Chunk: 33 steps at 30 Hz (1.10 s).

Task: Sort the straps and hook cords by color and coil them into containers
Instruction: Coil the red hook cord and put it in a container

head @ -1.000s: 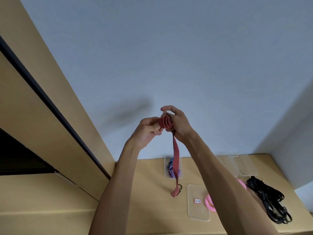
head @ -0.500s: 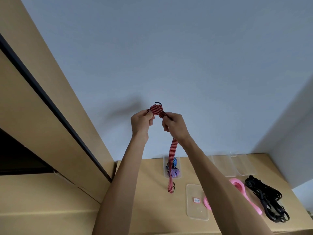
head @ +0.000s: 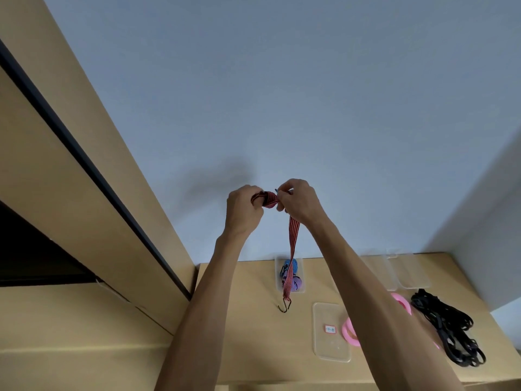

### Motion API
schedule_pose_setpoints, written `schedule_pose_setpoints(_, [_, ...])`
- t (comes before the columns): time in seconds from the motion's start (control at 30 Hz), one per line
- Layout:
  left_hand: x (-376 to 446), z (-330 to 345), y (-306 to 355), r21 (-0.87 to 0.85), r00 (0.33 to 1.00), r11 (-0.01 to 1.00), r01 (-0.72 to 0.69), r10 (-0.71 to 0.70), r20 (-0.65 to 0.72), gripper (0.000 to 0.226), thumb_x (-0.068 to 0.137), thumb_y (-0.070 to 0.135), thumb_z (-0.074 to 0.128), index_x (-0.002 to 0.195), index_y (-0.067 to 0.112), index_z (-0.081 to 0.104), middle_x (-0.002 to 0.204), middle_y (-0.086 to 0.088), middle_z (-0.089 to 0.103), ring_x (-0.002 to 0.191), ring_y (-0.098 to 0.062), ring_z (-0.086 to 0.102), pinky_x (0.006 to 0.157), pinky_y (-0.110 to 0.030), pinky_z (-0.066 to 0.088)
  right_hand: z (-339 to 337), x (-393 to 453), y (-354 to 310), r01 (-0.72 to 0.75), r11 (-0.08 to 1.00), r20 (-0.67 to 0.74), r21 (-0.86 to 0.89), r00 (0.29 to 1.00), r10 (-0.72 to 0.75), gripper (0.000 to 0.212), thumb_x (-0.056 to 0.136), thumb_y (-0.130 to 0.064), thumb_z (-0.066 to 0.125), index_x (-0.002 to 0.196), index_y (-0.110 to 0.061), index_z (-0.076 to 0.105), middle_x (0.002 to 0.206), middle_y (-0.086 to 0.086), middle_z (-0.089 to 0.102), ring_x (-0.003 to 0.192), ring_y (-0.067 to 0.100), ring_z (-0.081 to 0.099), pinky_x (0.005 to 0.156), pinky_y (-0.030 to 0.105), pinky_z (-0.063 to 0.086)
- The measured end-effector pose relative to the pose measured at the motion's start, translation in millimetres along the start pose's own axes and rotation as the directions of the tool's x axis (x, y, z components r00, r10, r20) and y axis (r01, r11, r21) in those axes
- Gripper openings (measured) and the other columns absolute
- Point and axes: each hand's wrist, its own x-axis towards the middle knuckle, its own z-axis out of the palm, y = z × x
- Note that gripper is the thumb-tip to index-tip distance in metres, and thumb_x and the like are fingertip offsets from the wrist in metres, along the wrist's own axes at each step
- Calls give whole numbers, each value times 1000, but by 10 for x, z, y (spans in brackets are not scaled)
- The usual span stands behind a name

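High above the table both hands hold a red striped hook cord (head: 294, 240). My left hand (head: 244, 211) grips its coiled upper part, and my right hand (head: 296, 202) pinches the cord just right of the coil. The free length hangs straight down and ends in a black hook (head: 284, 307) above the table. Behind the hanging cord stands a clear container (head: 278, 277) with blue and purple cords coiled inside. A pink strap (head: 349, 331) lies partly hidden by my right forearm. A pile of black straps (head: 445, 331) lies at the right.
A clear lid with a small red label (head: 330, 332) lies flat on the tan table (head: 242, 320). Two clear containers (head: 411, 272) stand against the grey wall at the back right. A tan cabinet with a dark edge (head: 84, 153) rises at the left.
The coil has passed into my left hand, and my right hand has moved up next to it. The hanging end has swung so its hook shows lower over the table.
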Motion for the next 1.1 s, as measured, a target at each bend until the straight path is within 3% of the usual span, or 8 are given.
schedule_pose_setpoints(0.13, [22, -37, 64, 37, 995, 995, -91, 88, 55, 21, 86, -6, 63, 98, 4, 76, 83, -13, 66, 73, -24, 58, 61, -24, 40, -49, 52, 14, -23, 995, 30, -95, 999, 26, 24, 92, -4, 50, 97, -12, 72, 91, 6, 71, 80, 21, 64, 58, 24, 44])
schedule_pose_setpoints(0.27, [7, -23, 106, 42, 990, 990, -136, 135, 30, 23, 90, -5, 63, 105, 5, 76, 86, -13, 62, 74, -18, 52, 60, -10, 30, -115, 42, 21, -98, 992, -34, 74, 994, 100, 26, 86, -1, 48, 98, -15, 67, 80, 8, 73, 76, 20, 66, 56, 24, 40])
schedule_pose_setpoints(0.4, [-15, 2, 142, -18, 986, 987, -162, 163, 41, 26, 90, -2, 62, 110, 8, 76, 88, -10, 66, 74, -19, 56, 62, -21, 42, -121, 39, 37, -135, 973, -74, 185, 986, 151, 27, 88, -4, 51, 112, -13, 62, 102, 10, 69, 75, 19, 64, 61, 24, 43])
schedule_pose_setpoints(0.57, [-112, 82, 192, -376, 994, 920, 110, -110, 22, 17, 96, 9, 61, 101, 7, 77, 89, -6, 71, 83, -23, 68, 71, -32, 54, -46, -29, -23, -108, 949, -156, 296, 975, 160, 31, 89, -35, 66, 109, -13, 58, 89, 4, 73, 60, 13, 71, 65, 29, 57])
schedule_pose_setpoints(0.67, [-104, 65, 236, -551, 971, 807, 214, -239, 26, 16, 85, 1, 72, 90, 16, 75, 89, -3, 73, 85, -18, 71, 77, -29, 57, 36, -77, 5, -103, 957, -187, 270, 970, 157, 29, 86, -35, 70, 97, -10, 59, 82, 4, 72, 57, 9, 68, 68, 34, 58])
schedule_pose_setpoints(0.9, [-89, 7, 210, -535, 957, 798, 278, -281, 78, 27, 76, -11, 66, 92, 11, 66, 84, -1, 73, 80, -15, 71, 69, -25, 56, 171, -189, 25, -52, 878, -139, 475, 981, 133, 32, 83, -43, 69, 80, -10, 72, 72, 3, 73, 59, 14, 70, 61, 35, 54])
schedule_pose_setpoints(1.03, [-79, -53, 154, -607, 916, 690, 395, -350, 198, 13, 81, 18, 67, 93, 16, 66, 90, -6, 73, 72, -15, 67, 65, -27, 53, 200, -204, 40, 19, 829, -102, 559, 994, 46, 19, 91, -33, 66, 92, -15, 74, 83, 4, 76, 71, 15, 72, 62, 29, 56])
schedule_pose_setpoints(1.1, [-43, -97, 116, -640, 841, 548, 538, -398, 367, 32, 90, 39, 60, 98, 10, 70, 87, -10, 75, 62, -16, 64, 58, -26, 52, 194, -216, 83, 53, 810, -90, 584, 996, -1, 15, 92, -26, 65, 100, -16, 74, 90, 3, 76, 79, 15, 73, 62, 21, 54])
